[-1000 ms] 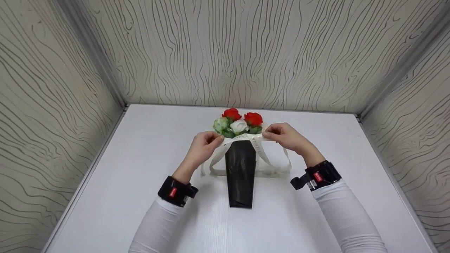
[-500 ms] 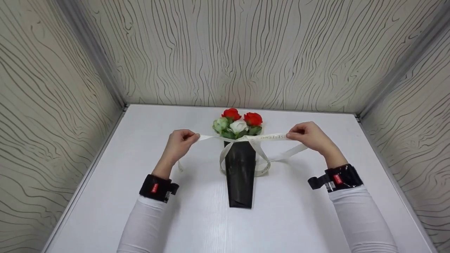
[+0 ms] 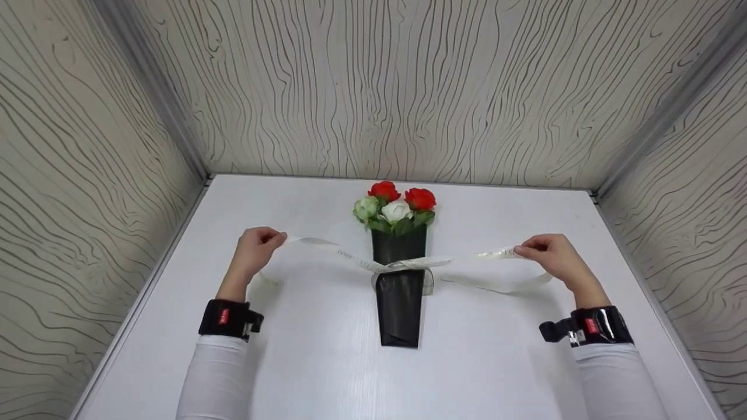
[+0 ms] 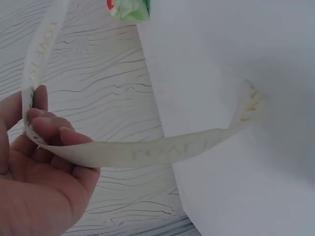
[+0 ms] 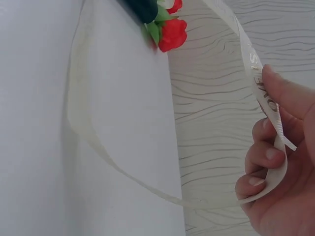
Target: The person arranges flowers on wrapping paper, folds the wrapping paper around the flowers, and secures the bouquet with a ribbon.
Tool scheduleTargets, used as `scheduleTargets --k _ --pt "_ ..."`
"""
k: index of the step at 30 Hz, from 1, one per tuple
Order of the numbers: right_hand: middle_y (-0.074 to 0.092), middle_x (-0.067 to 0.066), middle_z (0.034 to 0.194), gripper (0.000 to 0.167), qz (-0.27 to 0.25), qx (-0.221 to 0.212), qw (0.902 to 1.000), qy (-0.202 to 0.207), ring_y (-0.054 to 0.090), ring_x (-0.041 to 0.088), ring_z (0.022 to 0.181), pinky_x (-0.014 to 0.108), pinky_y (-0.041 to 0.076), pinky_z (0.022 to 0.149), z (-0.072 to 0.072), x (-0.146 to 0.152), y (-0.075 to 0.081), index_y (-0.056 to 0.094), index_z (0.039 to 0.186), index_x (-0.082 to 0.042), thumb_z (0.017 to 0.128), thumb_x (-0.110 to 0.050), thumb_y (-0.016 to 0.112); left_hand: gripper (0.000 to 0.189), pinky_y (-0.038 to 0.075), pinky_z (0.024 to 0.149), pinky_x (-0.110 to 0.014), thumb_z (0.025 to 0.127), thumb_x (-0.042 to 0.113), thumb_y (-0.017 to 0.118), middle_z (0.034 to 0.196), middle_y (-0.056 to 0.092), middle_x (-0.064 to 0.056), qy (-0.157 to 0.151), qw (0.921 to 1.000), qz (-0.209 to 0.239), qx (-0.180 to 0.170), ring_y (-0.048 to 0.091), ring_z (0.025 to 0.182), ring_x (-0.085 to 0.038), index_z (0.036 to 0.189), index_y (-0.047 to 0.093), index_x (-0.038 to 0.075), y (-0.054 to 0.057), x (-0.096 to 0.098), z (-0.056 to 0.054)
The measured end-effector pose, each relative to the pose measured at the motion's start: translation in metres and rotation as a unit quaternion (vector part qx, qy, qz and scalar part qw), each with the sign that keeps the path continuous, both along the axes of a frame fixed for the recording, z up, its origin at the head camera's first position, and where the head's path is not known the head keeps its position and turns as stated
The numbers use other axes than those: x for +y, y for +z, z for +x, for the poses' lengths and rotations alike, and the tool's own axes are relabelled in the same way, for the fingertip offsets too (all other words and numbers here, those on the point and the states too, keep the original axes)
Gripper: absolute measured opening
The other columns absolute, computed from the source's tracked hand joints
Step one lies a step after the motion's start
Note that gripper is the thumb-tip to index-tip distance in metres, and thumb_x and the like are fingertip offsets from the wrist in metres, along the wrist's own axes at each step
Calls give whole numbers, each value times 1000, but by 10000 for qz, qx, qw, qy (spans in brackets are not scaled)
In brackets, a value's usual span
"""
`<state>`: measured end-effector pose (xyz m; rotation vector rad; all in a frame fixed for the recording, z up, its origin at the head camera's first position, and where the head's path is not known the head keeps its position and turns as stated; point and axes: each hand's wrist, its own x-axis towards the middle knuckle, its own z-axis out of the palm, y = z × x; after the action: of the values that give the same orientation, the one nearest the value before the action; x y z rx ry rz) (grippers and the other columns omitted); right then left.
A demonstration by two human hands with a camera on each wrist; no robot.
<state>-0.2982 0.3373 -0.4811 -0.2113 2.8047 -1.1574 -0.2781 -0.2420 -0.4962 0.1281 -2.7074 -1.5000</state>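
Note:
A bouquet in a black wrapper [image 3: 399, 318] lies on the white table [image 3: 350, 385]. Two red flowers [image 3: 420, 199], a white flower [image 3: 397, 211] and a green one [image 3: 366, 208] show at its far end. A cream printed ribbon [image 3: 408, 265] crosses over the wrapper's middle, its strands overlapping there. Left of the bouquet my left hand [image 3: 255, 252] pinches one length of ribbon, whose tail hangs down to the table in the left wrist view. On the right, my right hand [image 3: 551, 254] pinches the other length between thumb and fingers; a loop [image 5: 118, 167] trails below it.
Pale wood-patterned panels [image 3: 373, 87] rise behind the table and at both sides. Grey metal strips [image 3: 152, 93] run along the corners. White table surface extends in front of the bouquet.
Both hands have moved apart and, lately, toward the near side, drawing the ribbon outward. Its crossing has slid from below the flowers to the wrapper's middle, and the loops have shrunk.

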Motion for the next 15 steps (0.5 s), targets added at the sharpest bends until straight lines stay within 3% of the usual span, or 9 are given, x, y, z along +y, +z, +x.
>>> scheduleTargets --k 9,15 --pt "60 11 89 44 50 -210 9988 -436 51 21 79 32 40 66 13 28 -33 63 95 0 82 -42 59 26 40 59 -31 88 24 55 77 57 -9 295 9971 -700 -6 48 68 -20 88 63 0 -20 -31 5" --pt "60 11 89 46 267 -263 9977 -569 51 22 80 32 40 67 20 39 -48 63 96 1 82 -43 59 25 41 61 -35 89 22 53 80 59 -11 510 9898 -1330 -33 52 70 -23 89 62 0 -35 -47 5"
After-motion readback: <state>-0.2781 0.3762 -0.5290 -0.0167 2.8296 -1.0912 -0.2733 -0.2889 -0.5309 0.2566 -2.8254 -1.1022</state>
